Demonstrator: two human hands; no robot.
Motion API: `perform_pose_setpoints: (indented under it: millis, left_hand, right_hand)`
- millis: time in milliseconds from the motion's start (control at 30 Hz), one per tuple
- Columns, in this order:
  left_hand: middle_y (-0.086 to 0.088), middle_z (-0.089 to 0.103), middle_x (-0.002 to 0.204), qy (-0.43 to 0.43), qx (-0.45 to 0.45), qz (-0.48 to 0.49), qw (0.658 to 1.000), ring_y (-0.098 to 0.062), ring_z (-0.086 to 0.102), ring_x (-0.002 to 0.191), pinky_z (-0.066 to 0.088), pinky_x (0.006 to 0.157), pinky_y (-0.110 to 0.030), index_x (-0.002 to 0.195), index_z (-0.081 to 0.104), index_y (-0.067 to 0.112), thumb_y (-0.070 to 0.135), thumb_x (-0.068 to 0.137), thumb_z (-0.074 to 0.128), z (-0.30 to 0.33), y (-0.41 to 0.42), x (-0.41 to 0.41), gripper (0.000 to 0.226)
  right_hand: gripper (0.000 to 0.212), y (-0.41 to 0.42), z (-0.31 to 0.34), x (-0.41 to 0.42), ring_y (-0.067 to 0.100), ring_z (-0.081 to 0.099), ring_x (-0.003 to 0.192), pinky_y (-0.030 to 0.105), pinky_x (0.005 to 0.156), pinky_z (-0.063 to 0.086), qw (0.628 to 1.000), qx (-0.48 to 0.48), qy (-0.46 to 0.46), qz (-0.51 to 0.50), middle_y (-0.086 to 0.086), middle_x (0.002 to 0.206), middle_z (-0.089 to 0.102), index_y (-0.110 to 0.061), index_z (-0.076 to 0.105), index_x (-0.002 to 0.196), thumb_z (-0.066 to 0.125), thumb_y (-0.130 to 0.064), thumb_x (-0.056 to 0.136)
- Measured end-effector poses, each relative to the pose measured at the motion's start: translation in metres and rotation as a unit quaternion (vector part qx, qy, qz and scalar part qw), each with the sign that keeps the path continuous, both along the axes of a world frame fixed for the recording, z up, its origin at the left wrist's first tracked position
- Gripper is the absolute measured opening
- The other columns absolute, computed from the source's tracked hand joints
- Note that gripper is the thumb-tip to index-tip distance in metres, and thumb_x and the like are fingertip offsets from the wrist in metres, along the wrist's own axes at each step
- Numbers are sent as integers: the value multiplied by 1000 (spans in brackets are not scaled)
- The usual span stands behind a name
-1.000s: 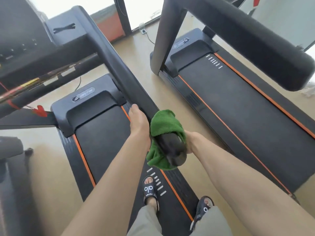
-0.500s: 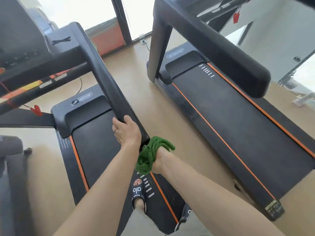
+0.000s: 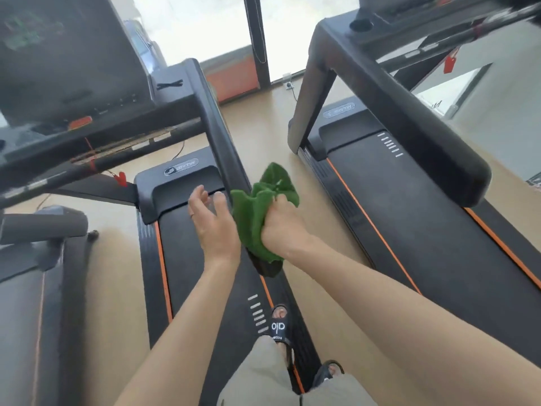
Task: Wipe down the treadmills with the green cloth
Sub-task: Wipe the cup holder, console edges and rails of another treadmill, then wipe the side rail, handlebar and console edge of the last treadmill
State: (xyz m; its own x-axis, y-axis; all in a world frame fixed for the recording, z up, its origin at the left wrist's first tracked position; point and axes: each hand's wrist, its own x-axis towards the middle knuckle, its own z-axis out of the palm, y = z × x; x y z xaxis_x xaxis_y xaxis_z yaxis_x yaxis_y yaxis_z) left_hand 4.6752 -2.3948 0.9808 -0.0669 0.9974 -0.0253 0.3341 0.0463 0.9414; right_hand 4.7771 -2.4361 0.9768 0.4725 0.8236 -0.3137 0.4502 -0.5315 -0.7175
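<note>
**Left hand off the rail, cloth bunched at its end**

Changed since half a second ago: left hand [image 3: 215, 227] no longer wrapped over the handrail [image 3: 218, 133], now lifted just beside it, fingers loosely spread and slightly curled, gripping nothing. Whether the fingertips brush the rail's side: cannot tell. Green cloth [image 3: 259, 206] now standing higher and fuller, a fold fanning up above the knuckles instead of hanging as a small wad below the wrist. View also tilted upward, with more of the console [image 3: 67, 68] and window showing.

Right hand [image 3: 282, 227] clenched around the green cloth, pressing it against the lower end of the handrail on the near treadmill [image 3: 187, 276]. Cloth wrapped over the rail's right side and top, with the rail's dark rounded tip poking out just beneath. Thumb and fingers buried in the fabric.

Both forearms reaching forward from the bottom of the frame. Black sandal [image 3: 279, 328] planted on the near treadmill's right side rail. Second treadmill [image 3: 424, 230] off to the right across a strip of tan floor [image 3: 263, 136], untouched by either hand.
</note>
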Motion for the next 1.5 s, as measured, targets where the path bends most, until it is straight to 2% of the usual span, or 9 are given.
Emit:
perform_pose_setpoints:
  millis: [100, 267, 367, 500, 633, 1033, 1167, 1333, 1500]
  left_hand:
    - [1, 48, 125, 40, 131, -26, 990, -13, 49, 116, 40, 97, -24, 128, 46, 22, 30, 100, 47, 2, 8, -12, 29]
    - [-1, 36, 152, -38, -237, -68, 968, -23, 41, 137, 37, 111, -41, 152, 32, 29, 52, 99, 39, -58, 34, 8, 58]
    - [-2, 54, 136, -55, -265, -39, 962, -25, 56, 122, 45, 107, -50, 145, 42, 29, 58, 89, 42, -79, 40, 20, 63]
    - [0, 57, 132, -42, -278, -25, 959, -24, 55, 120, 44, 105, -43, 145, 42, 25, 47, 101, 40, -79, 72, 28, 49]
    - [4, 71, 116, -82, -314, -13, 946, -21, 66, 109, 47, 105, -46, 124, 61, 34, 70, 84, 38, -92, 110, 28, 58]
    - [4, 77, 107, -325, -365, -24, 872, -7, 69, 101, 51, 80, -25, 117, 64, 24, 51, 106, 35, -123, 161, 30, 41]
    - [12, 74, 67, -220, -317, -48, 921, 2, 70, 63, 51, 50, -14, 100, 60, 27, 45, 109, 29, -112, 138, 28, 36]
    - [-2, 76, 104, 1, -270, -60, 961, -20, 70, 96, 55, 83, -34, 111, 70, 22, 72, 95, 37, -102, 101, 15, 62]
    - [-32, 51, 140, 324, -100, -11, 941, -44, 49, 130, 39, 105, -44, 141, 48, -5, 59, 102, 35, -101, 39, 25, 76]
  right_hand:
    - [57, 40, -6, -28, 37, 47, 123, 48, 99, 45, 987, 13, -70, 145, 18, 140, 43, -10, 28, 152, 45, -25, 99]
    - [27, 63, -54, -10, 34, 58, 107, 42, 91, 51, 971, 14, -167, 171, 16, 119, 56, 0, 60, 116, 54, -7, 91]
    - [24, 55, -68, -6, 31, 67, 97, 33, 89, 55, 978, 101, -129, 131, 18, 105, 69, 7, 69, 103, 59, 3, 82]
    - [31, 70, -55, 15, 28, 58, 119, 29, 107, 41, 987, 114, -59, 101, 13, 128, 64, 2, 68, 119, 48, -5, 96]
    - [53, 94, -55, 11, 16, 28, 148, 33, 122, 16, 970, 73, -87, 213, 6, 159, 37, -7, 46, 147, 28, -28, 102]
    - [54, 154, -82, 25, 11, 8, 153, 34, 125, 5, 958, 100, -107, 245, -2, 166, 17, -14, 31, 156, 34, -29, 105]
    - [54, 140, -77, 28, 14, 15, 152, 26, 123, 3, 952, 139, -120, 246, 2, 164, 24, -11, 37, 153, 41, -29, 103]
    - [24, 86, -100, 30, 28, 57, 110, 41, 100, 44, 946, 280, -69, 146, 8, 119, 64, -5, 70, 111, 60, -18, 94]
    - [13, 19, -128, 42, 20, 61, 83, 37, 82, 50, 947, 283, 146, 42, 2, 84, 66, -8, 68, 89, 62, -18, 95]
